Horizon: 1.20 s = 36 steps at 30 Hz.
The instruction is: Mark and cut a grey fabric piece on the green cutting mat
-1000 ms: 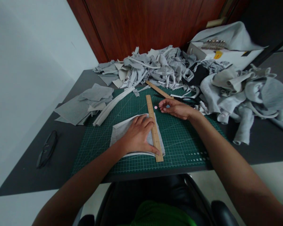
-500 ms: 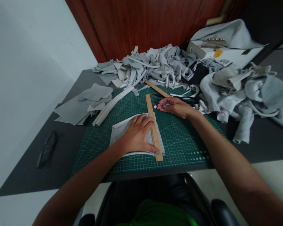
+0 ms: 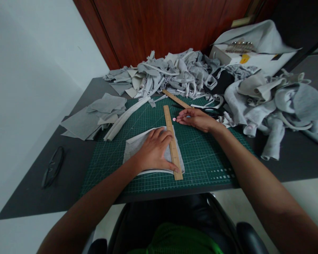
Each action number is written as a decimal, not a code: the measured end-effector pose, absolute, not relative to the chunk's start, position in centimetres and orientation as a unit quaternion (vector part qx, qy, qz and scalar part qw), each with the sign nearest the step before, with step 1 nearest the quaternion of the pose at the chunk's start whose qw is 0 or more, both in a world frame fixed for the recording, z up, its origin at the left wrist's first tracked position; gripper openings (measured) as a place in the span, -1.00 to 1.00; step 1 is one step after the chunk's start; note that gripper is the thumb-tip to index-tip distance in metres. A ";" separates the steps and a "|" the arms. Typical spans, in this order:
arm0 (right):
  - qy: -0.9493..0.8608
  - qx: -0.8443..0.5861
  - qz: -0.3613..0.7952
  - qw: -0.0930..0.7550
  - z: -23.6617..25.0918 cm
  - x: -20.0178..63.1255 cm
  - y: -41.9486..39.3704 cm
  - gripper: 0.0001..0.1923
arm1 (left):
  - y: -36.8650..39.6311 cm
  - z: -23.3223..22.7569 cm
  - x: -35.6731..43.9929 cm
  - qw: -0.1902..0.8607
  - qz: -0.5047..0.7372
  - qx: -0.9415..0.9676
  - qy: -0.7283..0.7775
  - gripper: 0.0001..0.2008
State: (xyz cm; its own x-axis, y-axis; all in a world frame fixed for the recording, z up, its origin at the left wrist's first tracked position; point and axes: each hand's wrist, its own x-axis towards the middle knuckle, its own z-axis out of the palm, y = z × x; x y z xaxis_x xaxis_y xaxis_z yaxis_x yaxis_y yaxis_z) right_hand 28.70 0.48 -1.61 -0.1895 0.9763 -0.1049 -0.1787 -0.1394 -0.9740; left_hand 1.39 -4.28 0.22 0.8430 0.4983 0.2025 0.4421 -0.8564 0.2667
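L hand (image 3: 155,151), fingers spread wide & gripping nothing, presses down on a grey, white-edged rectangle of cloth (image 3: 132,151) lying on the gridded green cutting mat (image 3: 201,151), abt 7 o'clock of its centre. Its thumb pins the near end of a flat, light-wood ruler (image 3: 170,121), set lengthwise 11-to-5 over the cloth's 3 o'clock side. R hand (image 3: 197,120), at 2 o'clock, has fingers half-curled by a small round pink disc (image 3: 174,119) at 9 o'clock of the fingertips; can't tell if touching. Pale bluish bit (image 3: 188,117) under the fingers, can't tell if held. Grey fabric scraps (image 3: 180,70) heaped at 12 on the dark grey counter (image 3: 29,197).
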 end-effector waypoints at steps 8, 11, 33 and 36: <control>-0.467 -0.419 0.625 0.465 -1.5 28.9 0.3 -0.57 | -4.3 0.2 1.4 0.107 0.134 0.954 0.245 0.16; -0.477 -0.416 0.619 0.465 -1.4 28.9 0.2 -0.57 | -4.3 0.2 1.4 0.108 0.136 0.954 0.245 0.16; -0.496 -0.394 0.634 0.444 -1.3 29.6 -0.1 -0.54 | -4.2 0.1 1.3 0.102 0.132 0.957 0.238 0.15; -0.498 -0.400 0.629 0.444 -1.5 29.7 -0.1 -0.60 | -4.2 0.1 1.3 0.108 0.137 0.956 0.237 0.15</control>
State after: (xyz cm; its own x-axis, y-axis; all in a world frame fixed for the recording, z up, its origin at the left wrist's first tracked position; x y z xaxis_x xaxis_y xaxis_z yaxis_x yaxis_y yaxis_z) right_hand 29.67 -0.15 -1.47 -0.2872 0.9559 -0.0612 -0.1604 -0.1111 -0.9808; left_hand 1.31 -4.17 0.14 0.8502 0.4826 0.2103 0.4235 -0.8643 0.2715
